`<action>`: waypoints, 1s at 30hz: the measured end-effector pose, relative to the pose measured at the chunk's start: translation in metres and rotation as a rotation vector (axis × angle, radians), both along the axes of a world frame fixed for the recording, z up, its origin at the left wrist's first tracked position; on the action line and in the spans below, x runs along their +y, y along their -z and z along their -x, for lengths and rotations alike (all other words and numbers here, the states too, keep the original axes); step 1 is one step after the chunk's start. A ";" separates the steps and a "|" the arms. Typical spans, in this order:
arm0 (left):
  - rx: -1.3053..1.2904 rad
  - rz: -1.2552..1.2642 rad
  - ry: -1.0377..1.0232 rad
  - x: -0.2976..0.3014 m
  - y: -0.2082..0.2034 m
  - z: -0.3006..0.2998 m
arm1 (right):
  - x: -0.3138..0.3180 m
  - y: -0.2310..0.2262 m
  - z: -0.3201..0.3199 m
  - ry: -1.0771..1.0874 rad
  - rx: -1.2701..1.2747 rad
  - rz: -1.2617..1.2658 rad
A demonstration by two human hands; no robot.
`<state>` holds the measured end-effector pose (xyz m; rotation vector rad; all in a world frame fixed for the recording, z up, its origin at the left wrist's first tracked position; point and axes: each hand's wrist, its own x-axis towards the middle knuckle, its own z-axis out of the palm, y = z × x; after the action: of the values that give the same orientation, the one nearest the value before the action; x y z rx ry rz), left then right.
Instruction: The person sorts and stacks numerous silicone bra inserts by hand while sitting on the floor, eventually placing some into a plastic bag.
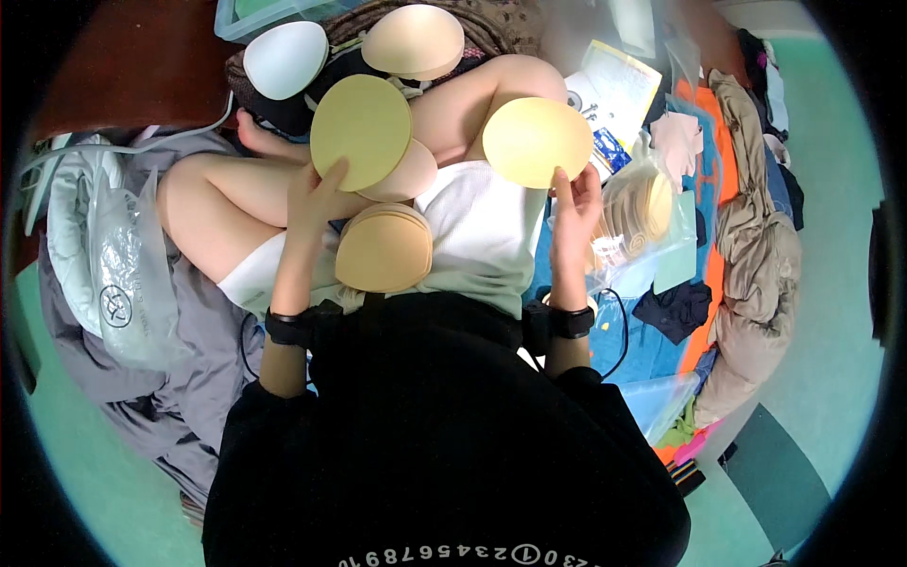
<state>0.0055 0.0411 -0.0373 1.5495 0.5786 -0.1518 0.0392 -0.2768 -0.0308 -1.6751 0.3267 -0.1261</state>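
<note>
My left hand [316, 194] is closed on a pale yellow bra pad [362, 128], thumb on its face near the lower edge. My right hand [574, 213] pinches a second pale yellow pad [536, 140] by its lower right edge, raised over my right thigh. Both look round, with a flat side showing. Partly behind the left one is a beige pad [412, 177]. A small stack of tan pads [383, 250] rests on my lap, on the white cloth [482, 213]. The fingers behind both yellow pads are hidden.
Beyond my legs lie a white pad [285, 61] and a cream pad [414, 42]. On the right, a clear bag [675, 236] holds several tan pads, near a dark crumpled cloth [675, 310]. A crinkled plastic bag [132, 274] lies left on grey bedding [213, 369]. A cable [179, 140] runs upper left.
</note>
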 end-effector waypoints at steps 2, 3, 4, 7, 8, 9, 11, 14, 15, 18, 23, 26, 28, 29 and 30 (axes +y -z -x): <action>-0.032 0.004 0.017 0.005 0.003 0.007 | 0.001 -0.003 0.000 -0.018 0.000 -0.015; -0.062 0.011 0.038 0.006 0.006 0.009 | 0.001 -0.004 -0.001 -0.032 0.004 -0.025; -0.065 0.012 0.034 0.006 0.011 0.010 | 0.000 -0.004 -0.002 -0.039 -0.001 -0.021; -0.142 -0.005 0.029 0.003 0.024 0.011 | 0.000 -0.007 -0.004 -0.065 0.003 -0.011; -0.127 -0.044 0.037 0.000 0.027 0.011 | -0.002 -0.007 -0.004 -0.072 0.001 -0.009; -0.111 -0.091 0.043 -0.003 0.027 0.011 | -0.004 -0.004 -0.003 -0.056 -0.001 -0.013; -0.159 -0.111 0.056 -0.010 0.028 0.008 | -0.005 0.001 -0.002 -0.022 0.004 -0.029; -0.300 -0.113 0.044 -0.036 0.013 -0.006 | -0.020 0.012 0.002 -0.036 0.067 0.009; -0.394 -0.105 0.009 -0.045 0.006 -0.011 | -0.022 0.013 0.003 -0.035 0.122 0.163; -0.448 -0.106 0.013 -0.060 -0.008 -0.022 | -0.007 -0.001 0.005 0.014 0.052 0.418; -0.419 -0.338 0.163 -0.071 -0.010 -0.028 | 0.015 -0.045 -0.003 -0.087 -0.266 0.517; -0.381 -0.145 0.168 -0.081 -0.010 -0.028 | 0.031 -0.063 -0.017 -0.197 -0.242 0.347; -0.386 -0.030 0.169 -0.085 -0.016 -0.030 | 0.038 -0.071 -0.023 -0.220 -0.164 0.334; -0.375 -0.006 0.221 -0.086 -0.021 -0.030 | 0.038 -0.070 -0.025 -0.218 -0.160 0.337; -0.366 0.014 0.273 -0.086 -0.027 -0.032 | 0.038 -0.069 -0.027 -0.262 -0.219 0.427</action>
<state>0.0375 -0.0444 -0.0104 1.5887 0.0773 -0.0754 0.0665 -0.2389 0.0378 -2.0870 -0.0950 -0.1911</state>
